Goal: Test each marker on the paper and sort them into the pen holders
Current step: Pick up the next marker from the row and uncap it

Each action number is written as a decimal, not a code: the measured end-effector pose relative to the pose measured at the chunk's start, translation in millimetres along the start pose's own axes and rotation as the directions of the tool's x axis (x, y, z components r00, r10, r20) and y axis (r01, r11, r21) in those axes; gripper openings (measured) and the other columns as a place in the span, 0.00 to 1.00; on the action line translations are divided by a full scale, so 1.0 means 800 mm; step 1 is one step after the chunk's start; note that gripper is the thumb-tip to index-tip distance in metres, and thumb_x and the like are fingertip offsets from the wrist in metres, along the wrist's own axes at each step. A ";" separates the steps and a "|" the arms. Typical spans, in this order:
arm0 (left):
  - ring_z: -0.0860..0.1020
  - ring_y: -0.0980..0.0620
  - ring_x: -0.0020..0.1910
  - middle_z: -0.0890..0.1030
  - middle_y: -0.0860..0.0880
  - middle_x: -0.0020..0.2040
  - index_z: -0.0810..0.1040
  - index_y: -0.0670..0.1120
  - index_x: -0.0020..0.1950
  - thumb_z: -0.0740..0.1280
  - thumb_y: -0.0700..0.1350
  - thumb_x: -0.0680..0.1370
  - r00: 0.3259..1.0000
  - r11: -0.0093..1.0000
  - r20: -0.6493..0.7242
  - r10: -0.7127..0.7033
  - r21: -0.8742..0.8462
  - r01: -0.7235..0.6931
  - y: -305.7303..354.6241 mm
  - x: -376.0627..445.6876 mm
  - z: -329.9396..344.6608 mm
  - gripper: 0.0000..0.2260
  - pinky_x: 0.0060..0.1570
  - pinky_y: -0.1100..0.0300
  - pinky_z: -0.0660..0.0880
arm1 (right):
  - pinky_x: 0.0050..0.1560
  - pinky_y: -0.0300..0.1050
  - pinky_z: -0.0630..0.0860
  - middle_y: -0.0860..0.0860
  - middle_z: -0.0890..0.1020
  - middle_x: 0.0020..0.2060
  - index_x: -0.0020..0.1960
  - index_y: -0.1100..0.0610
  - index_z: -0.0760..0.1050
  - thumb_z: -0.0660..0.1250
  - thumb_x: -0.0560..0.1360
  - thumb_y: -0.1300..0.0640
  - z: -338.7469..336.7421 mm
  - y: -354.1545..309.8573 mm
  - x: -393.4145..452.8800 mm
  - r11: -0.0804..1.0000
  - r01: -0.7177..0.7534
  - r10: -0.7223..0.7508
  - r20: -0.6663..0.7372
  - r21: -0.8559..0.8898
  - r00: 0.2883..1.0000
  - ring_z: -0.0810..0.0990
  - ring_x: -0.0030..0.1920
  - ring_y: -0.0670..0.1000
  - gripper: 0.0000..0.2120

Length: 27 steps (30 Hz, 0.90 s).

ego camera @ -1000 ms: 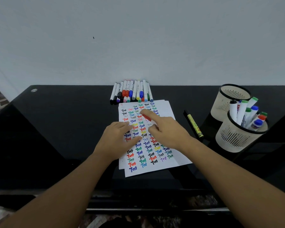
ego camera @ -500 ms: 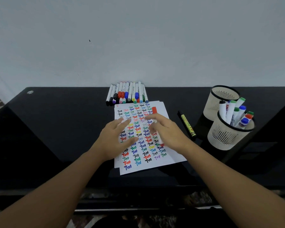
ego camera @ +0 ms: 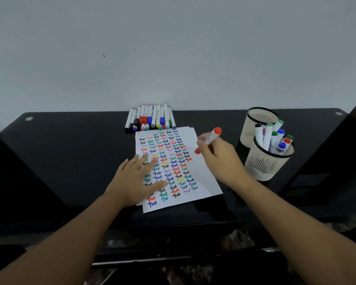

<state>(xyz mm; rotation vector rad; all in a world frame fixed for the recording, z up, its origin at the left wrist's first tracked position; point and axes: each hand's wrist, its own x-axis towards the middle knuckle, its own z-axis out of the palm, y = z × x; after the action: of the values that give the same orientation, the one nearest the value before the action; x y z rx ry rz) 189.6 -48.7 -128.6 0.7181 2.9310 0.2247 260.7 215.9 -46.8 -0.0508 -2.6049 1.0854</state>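
Head view, near to far. At the near edge of the table (ego camera: 70, 161) lies the paper (ego camera: 201, 182), covered in rows of coloured test words, with a blank strip along its right side. The left hand (ego camera: 138, 182) lies flat on the sheet, fingers straight and spread, pressing it down. The right hand (ego camera: 220, 159) grips a red marker (ego camera: 211, 138) above the right side of the paper; its fingers are curled round the barrel, red ends showing at both sides of the grip. Whether the cap is on cannot be told.

Toward the right edge stand two pen holders. The nearer holder (ego camera: 263, 167) contains several markers, so part of the sorting is judged done. The farther holder (ego camera: 255, 120) appears empty, though its inside is only partly visible.

At the far edge, a row of markers (ego camera: 150, 119) lies side by side, evidently awaiting test. The red marker is not yet placed.
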 end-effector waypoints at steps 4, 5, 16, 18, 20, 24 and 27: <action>0.42 0.54 0.82 0.43 0.56 0.83 0.45 0.65 0.81 0.43 0.84 0.68 1.000 1.000 -0.002 -0.005 -0.008 0.005 0.000 0.000 0.001 0.45 0.80 0.47 0.41 | 0.36 0.35 0.70 0.41 0.79 0.39 0.59 0.52 0.69 0.63 0.84 0.45 -0.047 -0.007 -0.002 0.984 0.044 -0.068 -0.136 -0.171 0.988 0.78 0.38 0.41 0.12; 0.42 0.54 0.82 0.43 0.56 0.83 0.46 0.65 0.81 0.44 0.84 0.69 1.000 1.000 -0.004 -0.005 -0.013 0.005 0.000 0.001 0.001 0.45 0.80 0.47 0.41 | 0.37 0.39 0.72 0.42 0.80 0.39 0.58 0.52 0.70 0.63 0.84 0.44 -0.059 -0.009 -0.003 0.976 0.049 -0.083 -0.157 -0.212 0.984 0.79 0.40 0.42 0.12; 0.44 0.54 0.82 0.45 0.57 0.83 0.47 0.65 0.81 0.44 0.84 0.69 0.999 1.000 -0.034 0.002 -0.013 -0.003 -0.005 0.003 0.007 0.44 0.80 0.47 0.43 | 0.40 0.49 0.69 0.47 0.74 0.33 0.49 0.55 0.66 0.61 0.84 0.49 -0.146 0.009 -0.019 0.894 -0.101 -0.059 -0.337 -0.437 0.940 0.76 0.34 0.50 0.11; 0.44 0.53 0.82 0.45 0.56 0.83 0.47 0.65 0.81 0.44 0.84 0.69 1.000 1.000 -0.030 0.002 -0.004 -0.002 -0.005 0.004 0.008 0.44 0.80 0.47 0.43 | 0.41 0.49 0.69 0.47 0.74 0.34 0.50 0.56 0.66 0.60 0.84 0.49 -0.150 0.015 -0.021 0.882 -0.143 -0.008 -0.318 -0.450 0.948 0.76 0.33 0.49 0.11; 0.44 0.53 0.82 0.45 0.56 0.83 0.47 0.65 0.81 0.43 0.84 0.69 1.000 1.000 -0.027 0.001 -0.004 -0.002 -0.006 0.005 0.008 0.44 0.80 0.47 0.43 | 0.42 0.51 0.73 0.48 0.75 0.35 0.53 0.56 0.67 0.60 0.84 0.47 -0.153 0.019 -0.021 0.876 -0.181 0.045 -0.298 -0.446 0.953 0.78 0.35 0.52 0.11; 0.45 0.53 0.82 0.45 0.56 0.83 0.47 0.65 0.81 0.44 0.84 0.69 1.000 1.000 -0.027 -0.001 -0.010 0.001 -0.007 0.006 0.009 0.44 0.80 0.47 0.44 | 0.44 0.55 0.77 0.50 0.78 0.34 0.54 0.56 0.69 0.61 0.84 0.48 -0.159 0.024 -0.015 0.883 -0.196 0.063 -0.306 -0.426 0.950 0.79 0.36 0.54 0.11; 0.45 0.53 0.82 0.46 0.56 0.83 0.48 0.65 0.81 0.44 0.84 0.69 0.999 1.000 -0.032 -0.003 -0.006 0.003 -0.007 0.006 0.009 0.45 0.80 0.46 0.44 | 0.41 0.52 0.76 0.49 0.78 0.35 0.56 0.57 0.72 0.61 0.83 0.47 -0.158 0.028 -0.014 0.873 -0.207 0.090 -0.273 -0.441 0.958 0.79 0.35 0.52 0.12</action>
<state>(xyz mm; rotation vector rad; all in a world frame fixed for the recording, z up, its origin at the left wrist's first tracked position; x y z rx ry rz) 183.6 -50.4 -137.1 0.7161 2.9598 0.2464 307.6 316.9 18.3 -0.4737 -2.5981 0.4298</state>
